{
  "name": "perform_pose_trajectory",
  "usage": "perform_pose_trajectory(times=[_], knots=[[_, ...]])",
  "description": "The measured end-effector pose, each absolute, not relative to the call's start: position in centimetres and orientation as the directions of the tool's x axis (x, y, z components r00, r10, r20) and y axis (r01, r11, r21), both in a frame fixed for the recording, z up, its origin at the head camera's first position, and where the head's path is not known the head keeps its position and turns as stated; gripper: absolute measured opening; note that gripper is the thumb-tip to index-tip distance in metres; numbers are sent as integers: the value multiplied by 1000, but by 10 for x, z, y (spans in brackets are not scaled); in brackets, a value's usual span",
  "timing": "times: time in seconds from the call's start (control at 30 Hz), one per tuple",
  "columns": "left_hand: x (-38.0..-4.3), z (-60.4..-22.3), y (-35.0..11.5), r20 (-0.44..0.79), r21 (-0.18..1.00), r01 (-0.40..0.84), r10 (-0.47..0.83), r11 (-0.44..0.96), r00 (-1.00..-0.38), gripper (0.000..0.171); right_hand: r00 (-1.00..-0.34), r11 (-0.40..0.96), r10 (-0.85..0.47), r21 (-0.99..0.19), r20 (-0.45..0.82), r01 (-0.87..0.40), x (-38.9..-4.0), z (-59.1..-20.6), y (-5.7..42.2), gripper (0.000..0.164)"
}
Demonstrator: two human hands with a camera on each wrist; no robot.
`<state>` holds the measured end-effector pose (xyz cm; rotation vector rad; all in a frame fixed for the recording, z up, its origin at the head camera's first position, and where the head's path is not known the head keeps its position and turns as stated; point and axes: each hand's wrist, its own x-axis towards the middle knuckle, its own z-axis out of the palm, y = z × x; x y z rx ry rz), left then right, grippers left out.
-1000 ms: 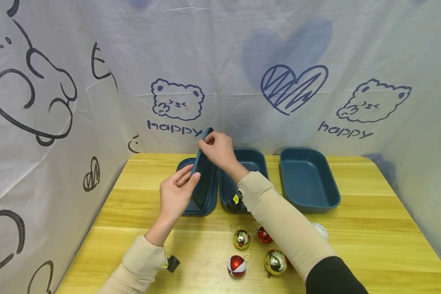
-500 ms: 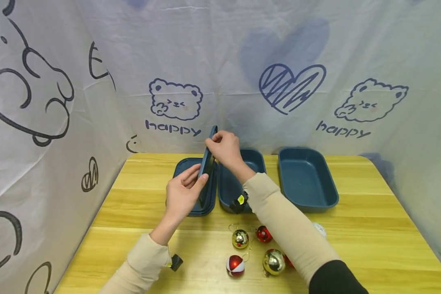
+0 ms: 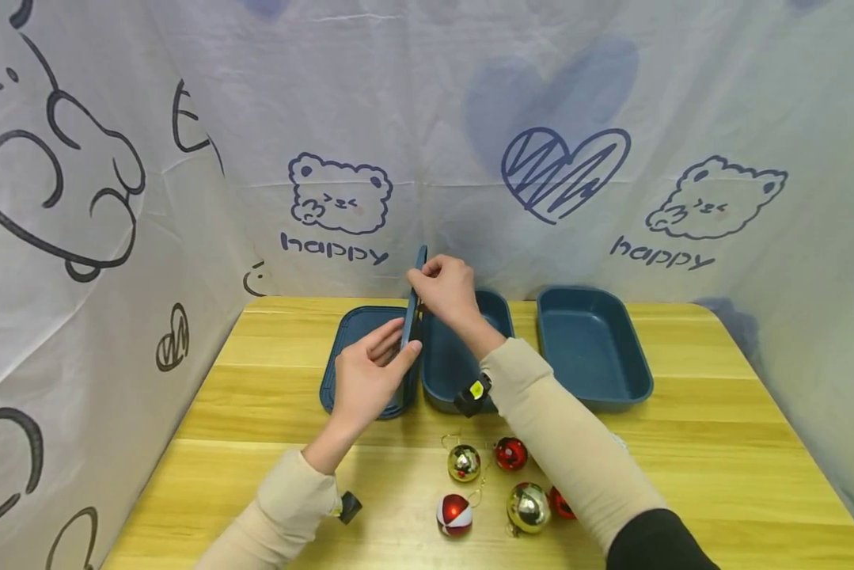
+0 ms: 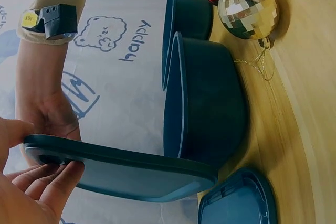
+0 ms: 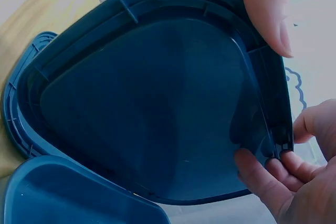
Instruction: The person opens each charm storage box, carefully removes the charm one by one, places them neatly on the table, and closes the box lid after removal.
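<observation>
Both hands hold a dark blue box lid [image 3: 413, 309] on edge, nearly upright. My left hand [image 3: 370, 376] grips its near edge, thumb on the ridged inner face and fingers behind. At the far upper edge, my right hand [image 3: 446, 291] pinches it; in the right wrist view this hand [image 5: 307, 182] has fingertips on the inner face [image 5: 131, 98]. Below lies a second blue lid [image 3: 355, 326], flat on the table. Just right of that stands an open blue box [image 3: 444, 360], partly hidden by the right hand and forearm. The held lid's lower end hides part of the second lid.
Another open blue box [image 3: 594, 348] stands further right. Several Christmas baubles lie in front on the wooden table [image 3: 241, 427]: a gold one [image 3: 464, 463], a red-and-white one [image 3: 454, 514], a larger gold one [image 3: 528, 507]. A printed cloth [image 3: 455, 158] hangs behind.
The held lid has moved right, from over the flat lid toward the middle box, and turned more edge-on to the head view. Both hands moved with it, still gripping.
</observation>
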<state>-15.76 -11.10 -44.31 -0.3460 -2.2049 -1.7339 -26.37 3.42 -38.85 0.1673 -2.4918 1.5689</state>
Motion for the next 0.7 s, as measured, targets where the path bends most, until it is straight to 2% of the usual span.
perform_pose_trajectory(times=[0.4, 0.7], knots=[[-160, -450, -98, 389, 892, 391, 58, 228, -920, 55, -987, 420, 74, -902, 144, -100, -263, -391, 47, 23], [-160, -456, -94, 398, 878, 413, 111, 242, -911, 60, -985, 445, 86, -890, 148, -95, -262, -394, 56, 29]])
